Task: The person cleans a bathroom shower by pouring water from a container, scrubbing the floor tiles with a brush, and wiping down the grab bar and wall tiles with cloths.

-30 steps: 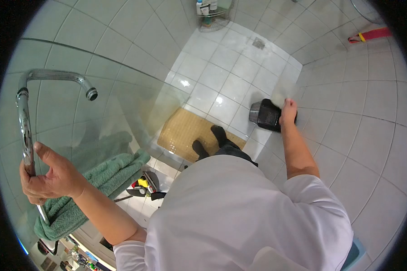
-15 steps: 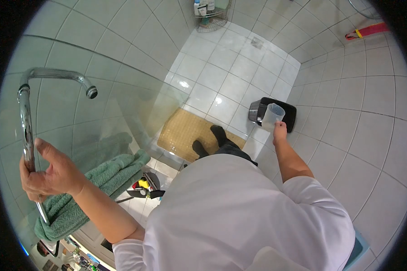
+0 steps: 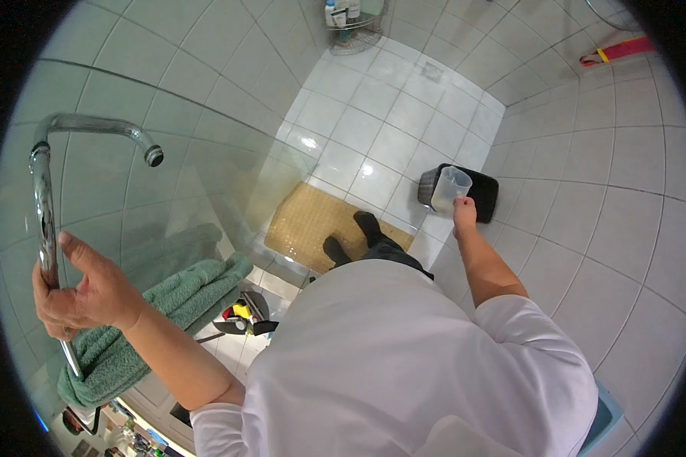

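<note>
On the left, my left hand [image 3: 88, 293] is wrapped round a chrome bar [image 3: 44, 206] whose curved end reaches over the glass panel. A green towel [image 3: 168, 312] hangs just beside and below that hand. My right hand [image 3: 465, 212] grips a clear plastic jug [image 3: 451, 189] by its near side. The jug is over a black bin [image 3: 484, 196] that stands on the floor against the right wall, and it covers part of the bin's opening.
A tan mat [image 3: 301, 225] lies under my feet on white floor tiles [image 3: 358, 126]. A wire corner shelf [image 3: 354, 30] holds bottles. A red strap [image 3: 625, 50] hangs on the right wall. Cleaning things [image 3: 242, 311] sit below the towel.
My right hand has brought the clear jug up out of the black bin area and shifted it left, so it now shows plainly. My left hand stays on the bar.
</note>
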`<state>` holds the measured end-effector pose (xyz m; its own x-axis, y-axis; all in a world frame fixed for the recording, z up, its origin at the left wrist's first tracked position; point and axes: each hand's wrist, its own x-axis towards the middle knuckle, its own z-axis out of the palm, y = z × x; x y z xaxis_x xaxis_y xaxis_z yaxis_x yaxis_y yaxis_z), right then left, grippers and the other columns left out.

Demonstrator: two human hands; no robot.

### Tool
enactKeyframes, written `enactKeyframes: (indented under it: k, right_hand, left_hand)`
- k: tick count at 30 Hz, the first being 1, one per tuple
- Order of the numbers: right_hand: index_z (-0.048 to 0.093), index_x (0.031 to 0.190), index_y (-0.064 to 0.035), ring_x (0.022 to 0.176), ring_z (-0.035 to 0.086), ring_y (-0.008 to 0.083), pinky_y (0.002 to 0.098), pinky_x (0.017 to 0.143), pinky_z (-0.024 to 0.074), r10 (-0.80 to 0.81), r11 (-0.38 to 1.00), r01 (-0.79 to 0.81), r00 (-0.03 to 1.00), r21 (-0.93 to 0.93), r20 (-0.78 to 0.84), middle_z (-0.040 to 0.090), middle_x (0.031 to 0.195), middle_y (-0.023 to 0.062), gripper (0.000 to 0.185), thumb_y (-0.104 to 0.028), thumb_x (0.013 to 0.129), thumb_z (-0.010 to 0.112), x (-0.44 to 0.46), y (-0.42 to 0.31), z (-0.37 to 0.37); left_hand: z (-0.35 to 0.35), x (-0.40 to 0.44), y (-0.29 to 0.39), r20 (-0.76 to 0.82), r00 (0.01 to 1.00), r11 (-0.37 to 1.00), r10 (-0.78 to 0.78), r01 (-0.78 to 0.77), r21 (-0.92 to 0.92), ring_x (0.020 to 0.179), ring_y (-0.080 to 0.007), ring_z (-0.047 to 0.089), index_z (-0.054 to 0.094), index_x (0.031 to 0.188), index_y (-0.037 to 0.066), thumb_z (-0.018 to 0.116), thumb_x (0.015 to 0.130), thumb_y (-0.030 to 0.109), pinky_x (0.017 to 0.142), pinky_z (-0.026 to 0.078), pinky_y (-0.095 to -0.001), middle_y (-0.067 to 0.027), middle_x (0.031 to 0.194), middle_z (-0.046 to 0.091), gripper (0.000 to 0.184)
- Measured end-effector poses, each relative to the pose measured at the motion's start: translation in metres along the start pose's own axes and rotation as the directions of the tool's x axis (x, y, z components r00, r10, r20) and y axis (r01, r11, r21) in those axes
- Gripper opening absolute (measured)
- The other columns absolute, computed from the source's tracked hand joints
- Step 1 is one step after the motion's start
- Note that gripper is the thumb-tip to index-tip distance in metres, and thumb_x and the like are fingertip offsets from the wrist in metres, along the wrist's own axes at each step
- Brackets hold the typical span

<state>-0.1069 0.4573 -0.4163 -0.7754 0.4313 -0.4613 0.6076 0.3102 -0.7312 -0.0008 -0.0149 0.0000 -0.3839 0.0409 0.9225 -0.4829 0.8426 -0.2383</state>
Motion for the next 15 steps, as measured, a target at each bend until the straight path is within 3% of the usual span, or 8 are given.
enactKeyframes:
  k: [2,5,7,8,10,11,12,15]
  right_hand:
    - [0.053,0.074,-0.0012,0.063,0.048,0.0172,0.0307,0.058,0.0386,-0.016,0.994,0.011,0.999,-0.111,-0.045,0.053,0.068,0.0074,0.018,-0.019,0.073,0.05,0.002,0.005,0.003]
    - [0.054,0.07,-0.0004,0.058,0.051,0.021,0.034,0.053,0.0399,-0.36,0.718,0.539,0.829,-0.441,0.428,0.055,0.065,0.011,0.014,-0.015,0.068,0.052,0.14,0.118,0.011]
    - [0.055,0.07,-0.0014,0.055,0.052,0.0226,0.0364,0.051,0.0406,-0.194,0.745,0.332,0.938,-0.578,0.289,0.055,0.061,0.0127,0.013,-0.013,0.065,0.053,0.135,0.027,0.002]
    - [0.054,0.068,-0.0026,0.057,0.054,0.0223,0.0365,0.052,0.0415,-0.047,0.436,0.456,0.873,-0.776,0.486,0.055,0.062,0.0146,0.012,-0.014,0.064,0.052,0.113,-0.056,-0.014]
    - [0.046,0.06,-0.0046,0.047,0.047,0.0199,0.0371,0.042,0.0352,0.054,0.937,-0.013,0.993,-0.348,0.107,0.047,0.055,0.0103,0.019,-0.021,0.067,0.05,0.105,-0.139,-0.027]
    - [0.044,0.058,-0.0057,0.044,0.042,0.0185,0.0357,0.038,0.03,-0.204,0.935,0.237,0.968,-0.263,0.145,0.043,0.051,0.0088,0.023,-0.025,0.069,0.048,0.162,-0.133,-0.032]
    - [0.044,0.058,-0.0055,0.043,0.04,0.018,0.0347,0.037,0.0279,-0.117,0.973,0.114,0.993,-0.201,-0.004,0.041,0.05,0.0087,0.022,-0.024,0.07,0.046,0.139,-0.183,-0.039]
    - [0.049,0.06,-0.0041,0.042,0.036,0.0152,0.0322,0.036,0.0257,-0.296,0.955,0.296,0.95,-0.012,-0.101,0.04,0.052,0.0053,0.017,-0.018,0.069,0.048,0.14,-0.252,-0.064]
  left_hand:
    - [-0.003,0.001,0.004,0.031,1.0,0.992,-0.003,-0.001,0.126,0.072,-0.0131,0.048,0.045,0.091,0.0,0.066,0.07,0.023,0.062,0.044,-0.0208,-0.0054,0.085,0.04,0.037]
    - [0.001,0.0,0.0,-0.003,1.0,1.0,0.004,-0.004,-0.005,0.073,-0.0132,0.048,0.045,0.092,0.0,0.066,0.07,0.022,0.063,0.044,-0.0211,-0.0056,0.086,0.04,0.038]
    - [0.003,-0.001,0.0,-0.024,0.999,0.998,-0.025,0.023,-0.057,0.073,-0.0145,0.048,0.046,0.091,0.0,0.066,0.069,0.026,0.063,0.043,-0.0234,-0.0062,0.085,0.041,0.039]
    - [0.004,-0.001,0.0,-0.043,0.998,0.992,-0.053,0.048,-0.113,0.072,-0.0159,0.048,0.048,0.089,0.001,0.067,0.068,0.029,0.063,0.042,-0.0257,-0.0069,0.085,0.043,0.04]
    - [0.002,-0.001,0.002,-0.009,0.999,0.998,-0.041,0.04,-0.053,0.073,-0.0145,0.048,0.046,0.091,0.001,0.066,0.069,0.025,0.063,0.043,-0.0231,-0.0061,0.087,0.041,0.038]
    - [0.001,0.0,0.003,0.024,0.999,1.0,-0.03,0.03,0.004,0.074,-0.0131,0.048,0.044,0.093,0.0,0.066,0.07,0.021,0.064,0.044,-0.0205,-0.0054,0.088,0.039,0.037]
    - [0.0,0.0,0.005,0.024,0.999,1.0,-0.028,0.028,0.002,0.074,-0.0131,0.048,0.044,0.093,0.0,0.066,0.07,0.021,0.064,0.044,-0.0205,-0.0054,0.088,0.039,0.037]
    - [-0.003,0.001,0.008,0.056,0.998,0.995,-0.014,0.008,0.103,0.075,-0.0129,0.048,0.044,0.093,0.0,0.065,0.07,0.02,0.064,0.045,-0.0206,-0.0055,0.09,0.038,0.037]
